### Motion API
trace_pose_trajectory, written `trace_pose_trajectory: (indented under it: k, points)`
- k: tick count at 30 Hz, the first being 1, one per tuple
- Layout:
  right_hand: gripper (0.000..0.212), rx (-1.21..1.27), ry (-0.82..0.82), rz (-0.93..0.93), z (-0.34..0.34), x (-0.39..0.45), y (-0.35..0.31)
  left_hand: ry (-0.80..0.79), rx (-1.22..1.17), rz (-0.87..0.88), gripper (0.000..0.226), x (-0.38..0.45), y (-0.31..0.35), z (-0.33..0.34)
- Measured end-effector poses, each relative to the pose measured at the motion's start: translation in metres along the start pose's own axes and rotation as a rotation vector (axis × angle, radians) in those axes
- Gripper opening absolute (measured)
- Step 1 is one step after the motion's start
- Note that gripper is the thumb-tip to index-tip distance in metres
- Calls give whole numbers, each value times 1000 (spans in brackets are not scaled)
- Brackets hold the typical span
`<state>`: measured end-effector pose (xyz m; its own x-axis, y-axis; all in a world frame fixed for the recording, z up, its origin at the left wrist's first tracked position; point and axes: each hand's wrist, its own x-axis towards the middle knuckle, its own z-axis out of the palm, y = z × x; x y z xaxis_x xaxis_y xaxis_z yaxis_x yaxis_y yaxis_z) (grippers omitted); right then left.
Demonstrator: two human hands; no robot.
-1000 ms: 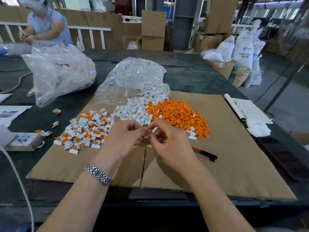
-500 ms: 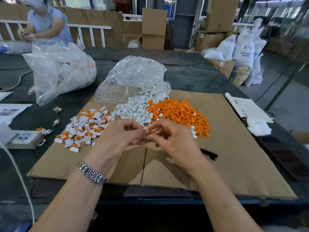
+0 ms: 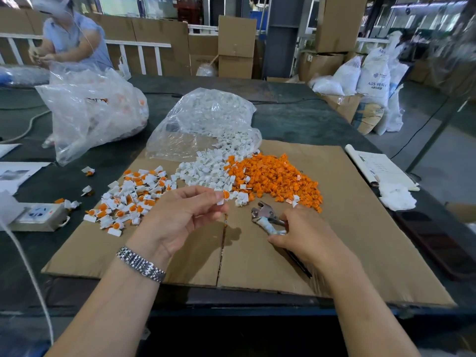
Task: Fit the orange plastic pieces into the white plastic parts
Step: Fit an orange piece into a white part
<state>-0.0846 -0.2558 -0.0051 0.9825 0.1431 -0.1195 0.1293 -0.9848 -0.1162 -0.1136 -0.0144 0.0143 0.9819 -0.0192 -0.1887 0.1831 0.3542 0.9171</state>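
My left hand (image 3: 180, 217) pinches a white part with an orange piece in it (image 3: 223, 196) between thumb and fingertips, above the cardboard sheet (image 3: 347, 240). My right hand (image 3: 301, 233) grips the handles of metal pliers (image 3: 265, 215) lying on the cardboard, jaws pointing up-left. Behind them lie a heap of orange pieces (image 3: 275, 176), a heap of white parts (image 3: 206, 168) spilling from a clear bag (image 3: 206, 122), and to the left a spread of joined white-and-orange parts (image 3: 134, 199).
A second clear bag (image 3: 92, 112) stands at the back left, with a person working behind it. A power strip (image 3: 38, 215) and white cable lie at the left edge. Papers (image 3: 378, 166) and a white wad (image 3: 396, 195) sit right of the cardboard.
My hands have parted. The right hand left the small part, dropped to the right and took hold of the pliers. The left hand keeps the joined part.
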Motion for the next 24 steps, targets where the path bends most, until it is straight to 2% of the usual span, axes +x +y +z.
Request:
trace_pose_trajectory:
  k: [3,5,7,9,14,19,22,24]
  points:
    - [25,39,21,-42,-1,-2,-5,15,-21,-11,21,2,-1,-2]
    - [20,222,8,-69,-6,-3,-5,30,-23,-20,25,4,-1,-3]
    - [21,427,-53,-89,-17,-6,-9,57,-34,-17,30,6,-2,-3]
    - [18,527,-133,-128,-28,-8,-16,74,-71,-4,35,9,-3,-2]
    - [16,760,-306,-184,-37,-14,-43,85,-40,58,24,9,-4,3]
    - [21,807,-300,-206,-40,-18,-56,139,18,95,7,10,-4,1]
    - [16,777,-287,-242,-36,-19,-60,162,31,116,16,12,-6,1]
    - [16,785,-271,-256,-32,-18,-61,164,35,121,10,11,-7,1]
